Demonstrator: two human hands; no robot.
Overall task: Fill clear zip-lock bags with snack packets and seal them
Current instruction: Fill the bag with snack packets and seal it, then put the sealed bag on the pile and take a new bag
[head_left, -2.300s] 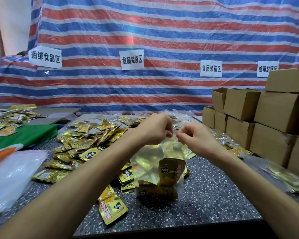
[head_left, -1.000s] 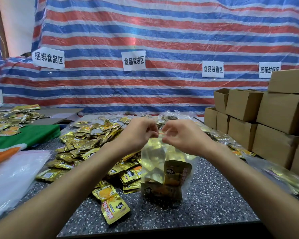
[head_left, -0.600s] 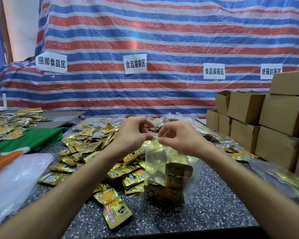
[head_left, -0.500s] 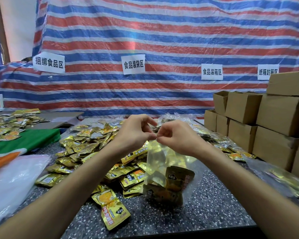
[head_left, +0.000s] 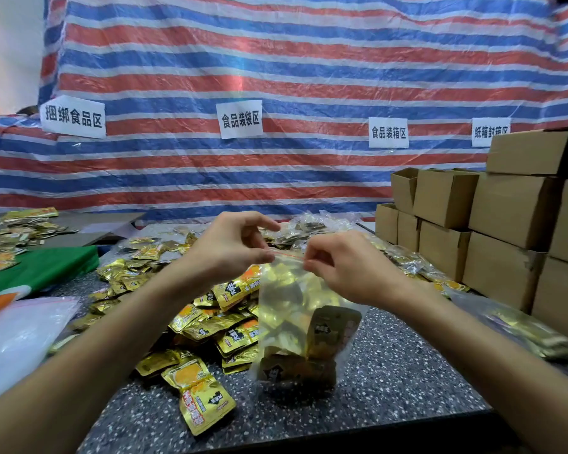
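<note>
A clear zip-lock bag (head_left: pixel 295 326) stands upright on the speckled table (head_left: pixel 391 381), holding several gold snack packets. Its red zip strip runs across the top between my hands. My left hand (head_left: pixel 230 247) pinches the strip's left end between thumb and fingers. My right hand (head_left: pixel 338 267) pinches the strip's right end. A heap of loose gold snack packets (head_left: pixel 197 309) lies left of the bag, and one packet (head_left: pixel 199 396) lies nearest me.
Stacked cardboard boxes (head_left: pixel 492 224) fill the right side. Filled clear bags (head_left: pixel 309 226) lie behind my hands and along the right (head_left: pixel 525 332). A stack of empty clear bags (head_left: pixel 17 335) and a green cloth (head_left: pixel 36 268) sit left. A striped tarp with paper signs hangs behind.
My hands came together at the bag's top, then moved slightly apart, and the red zip strip now shows stretched between them. The bag stayed standing in place.
</note>
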